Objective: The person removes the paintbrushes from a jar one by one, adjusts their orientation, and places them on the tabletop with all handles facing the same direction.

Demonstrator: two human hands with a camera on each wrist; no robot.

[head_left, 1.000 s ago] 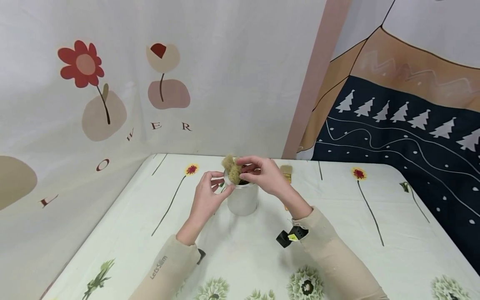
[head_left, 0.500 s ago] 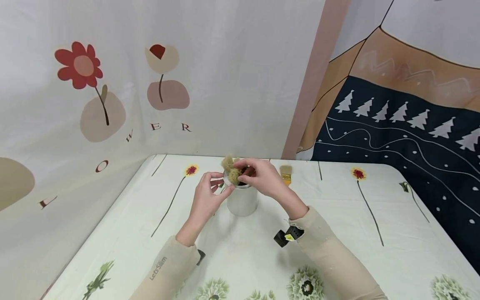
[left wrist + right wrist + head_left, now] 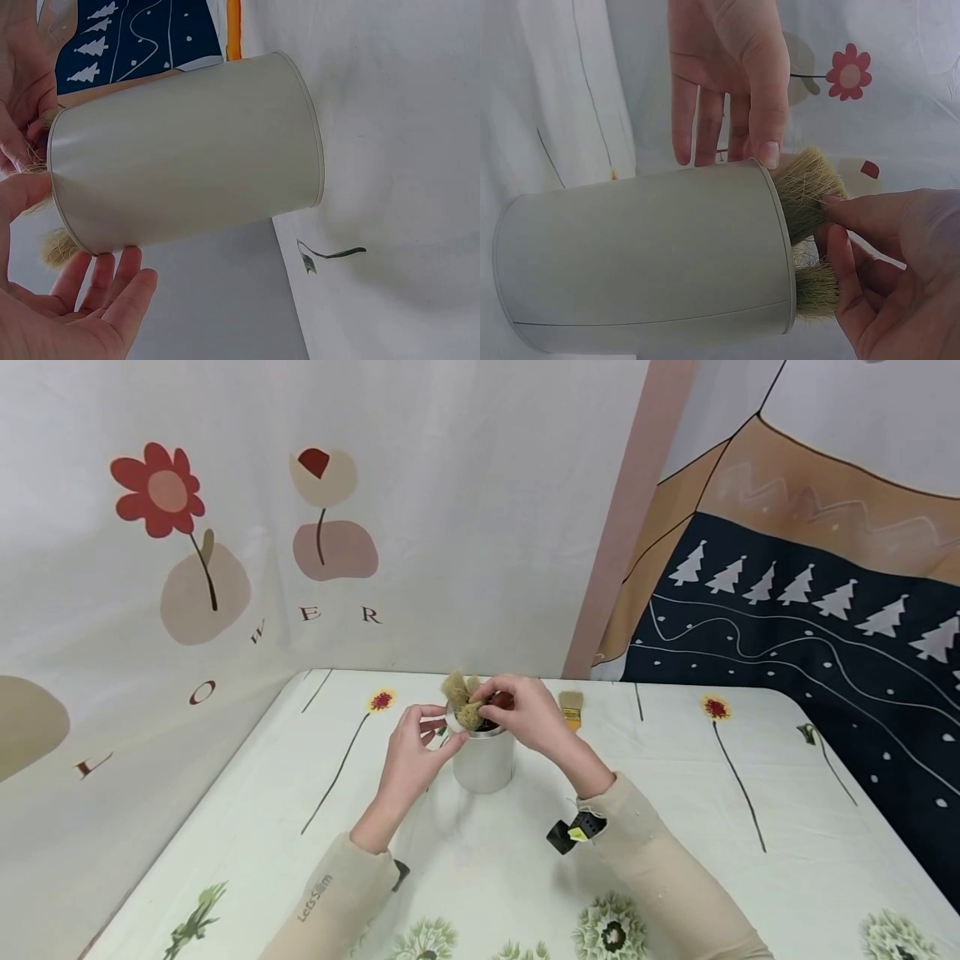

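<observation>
A white cylindrical container (image 3: 483, 766) stands upright on the table, with several straw-coloured bristly tufts (image 3: 454, 687) showing above its rim. Greenish bases are visible on the tufts (image 3: 810, 191) in the right wrist view; whatever lies below the rim is hidden. My left hand (image 3: 414, 749) steadies the container at its rim, thumb on the near edge and fingers along the left side. Over the opening, my right hand (image 3: 531, 715) pinches one tuft between thumb and fingers. Something dark reddish-brown (image 3: 502, 700) shows inside the opening beside those fingers.
A flat paintbrush (image 3: 572, 708) with an orange-yellow handle lies behind the right forearm. The table wears a white flower-printed cloth (image 3: 675, 777). Patterned curtains (image 3: 480, 527) hang behind and along the left side.
My right fingers have shifted slightly at the container's mouth, uncovering more of the tufts and the reddish-brown thing. The left hand keeps its place, and the container stays where it was.
</observation>
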